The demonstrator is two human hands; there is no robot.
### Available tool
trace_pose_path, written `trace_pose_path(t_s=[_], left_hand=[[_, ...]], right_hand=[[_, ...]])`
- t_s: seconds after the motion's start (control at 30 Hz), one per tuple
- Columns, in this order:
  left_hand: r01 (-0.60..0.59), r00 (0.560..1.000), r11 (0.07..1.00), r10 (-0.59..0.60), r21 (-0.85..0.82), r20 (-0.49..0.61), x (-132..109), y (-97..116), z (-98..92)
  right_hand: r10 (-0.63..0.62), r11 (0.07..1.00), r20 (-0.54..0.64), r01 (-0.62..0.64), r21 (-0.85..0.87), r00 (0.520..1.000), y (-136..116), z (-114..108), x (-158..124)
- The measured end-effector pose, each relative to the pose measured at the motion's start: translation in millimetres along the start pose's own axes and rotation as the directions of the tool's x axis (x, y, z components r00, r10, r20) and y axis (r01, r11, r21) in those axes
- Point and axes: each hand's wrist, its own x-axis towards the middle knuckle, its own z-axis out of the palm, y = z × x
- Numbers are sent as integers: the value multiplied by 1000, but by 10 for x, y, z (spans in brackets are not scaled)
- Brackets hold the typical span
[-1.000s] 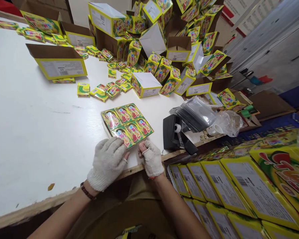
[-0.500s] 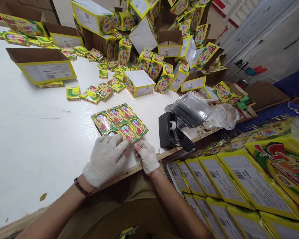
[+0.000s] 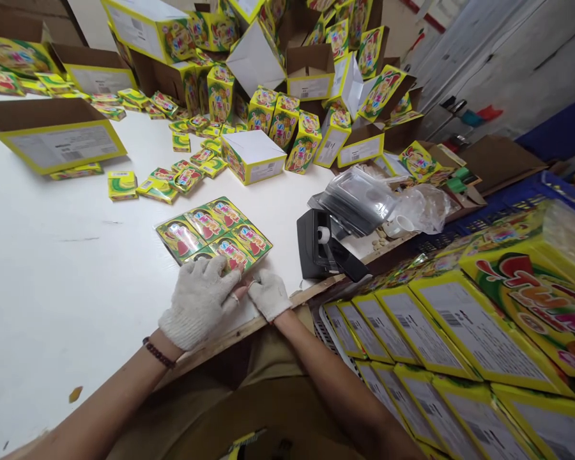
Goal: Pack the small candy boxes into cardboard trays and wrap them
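Observation:
Both of my hands wear white knit gloves. A flat block of several small yellow-green packets (image 3: 213, 233), wrapped in clear film, lies on the white table (image 3: 52, 255) just ahead of me. My left hand (image 3: 199, 300) lies over the block's near corner with its fingers spread and curled down on it. My right hand (image 3: 268, 294) is closed in a fist at the block's near right edge, pinching the wrap there.
A black tape dispenser (image 3: 323, 252) and clear plastic bags (image 3: 364, 198) sit right of the block. Loose packets (image 3: 165, 182) and open yellow cartons (image 3: 252, 153) pile up across the far table. Stacked yellow boxes (image 3: 441, 345) fill the lower right.
The view has drifted, so the block and both hands sit further left in the picture. My hands stay on the block's near edge, a little closer together.

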Motion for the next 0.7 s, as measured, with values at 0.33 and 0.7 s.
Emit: trace_pose_path(t_s=[0.33,0.7], left_hand=[[507,850,772,-522,-384,73,348,-1040,-80],[130,983,940,-163,-317,-79,-576,-774,59]], right_hand=[[-749,615,-76,648,-449,658,-268,196,-400],[-845,295,325,877,-378,424,180,-429,115]])
